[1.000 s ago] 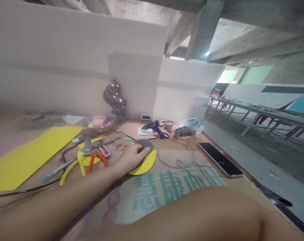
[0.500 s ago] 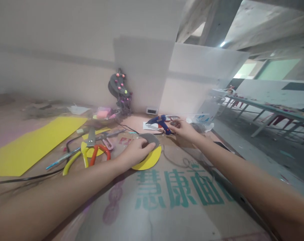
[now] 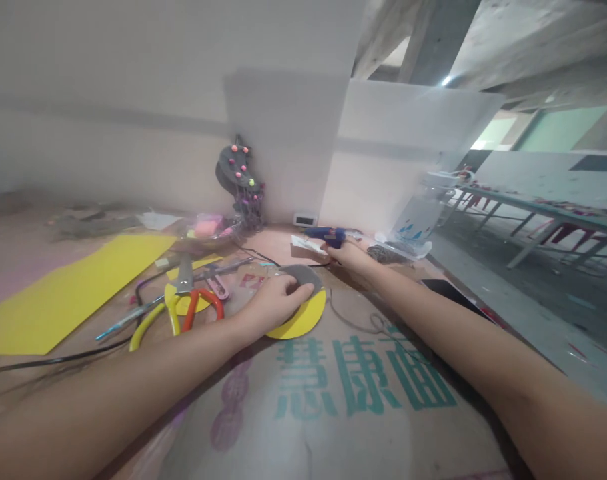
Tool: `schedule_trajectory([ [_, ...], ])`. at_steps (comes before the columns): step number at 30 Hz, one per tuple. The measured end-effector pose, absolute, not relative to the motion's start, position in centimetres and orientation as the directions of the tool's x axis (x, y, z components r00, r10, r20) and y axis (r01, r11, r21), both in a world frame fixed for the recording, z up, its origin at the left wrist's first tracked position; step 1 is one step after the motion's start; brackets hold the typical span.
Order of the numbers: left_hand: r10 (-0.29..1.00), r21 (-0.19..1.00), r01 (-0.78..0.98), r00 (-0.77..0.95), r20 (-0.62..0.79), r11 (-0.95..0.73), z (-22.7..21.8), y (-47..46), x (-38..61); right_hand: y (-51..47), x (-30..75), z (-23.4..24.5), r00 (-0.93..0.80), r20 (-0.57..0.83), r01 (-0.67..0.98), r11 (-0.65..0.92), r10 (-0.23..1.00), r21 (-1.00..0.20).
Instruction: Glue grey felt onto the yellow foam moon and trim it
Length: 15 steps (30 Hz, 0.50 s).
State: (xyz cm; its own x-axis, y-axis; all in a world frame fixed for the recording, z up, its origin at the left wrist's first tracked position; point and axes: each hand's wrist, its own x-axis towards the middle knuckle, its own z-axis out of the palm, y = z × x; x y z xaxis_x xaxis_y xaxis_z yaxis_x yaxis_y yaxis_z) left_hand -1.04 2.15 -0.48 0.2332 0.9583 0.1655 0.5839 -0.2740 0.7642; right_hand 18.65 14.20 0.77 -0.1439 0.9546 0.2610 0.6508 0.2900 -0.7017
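Observation:
My left hand [image 3: 272, 303] lies on a yellow foam disc [image 3: 303, 318] with a grey round piece [image 3: 303, 275] on top of it, its fingers pressing the grey piece flat against the cardboard. My right hand [image 3: 347, 255] reaches to the far side of the table and is wrapped round the handle of a blue glue gun [image 3: 327, 234], which is tilted over with its barrel pointing left. Both forearms stretch across a cardboard sheet [image 3: 343, 393] printed with green characters.
Scissors with yellow and red handles [image 3: 181, 310] lie left of the disc beside a yellow foam sheet [image 3: 68, 287]. A black beaded ornament [image 3: 238, 177] stands against the wall. A twine ball [image 3: 381, 253], a clear plastic jar [image 3: 421, 213] and a dark phone [image 3: 446, 290] are at the right.
My right arm came into view and reached to the glue gun, then closed on it and tipped it over. The left hand stayed on the disc.

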Motion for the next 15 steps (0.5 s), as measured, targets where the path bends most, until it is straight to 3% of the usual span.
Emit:
schedule_trajectory([
  [4,0.953,0.764,0.574,0.23,0.197,-0.296,-0.9,2.4,-1.2,12.1,19.9,2.8,-0.108,0.261,0.619,0.27,0.959,-0.738],
  [11,0.953,0.772,0.558,0.197,0.231,-0.303,-1.0,2.4,-1.3,4.5,23.4,3.1,-0.166,0.339,0.491,0.376,0.926,-0.786],
  [15,0.963,0.757,0.596,0.176,0.203,-0.268,-0.5,2.1,-1.2,1.2,24.1,1.7,-0.101,0.254,0.601,0.262,0.962,-0.755],
])
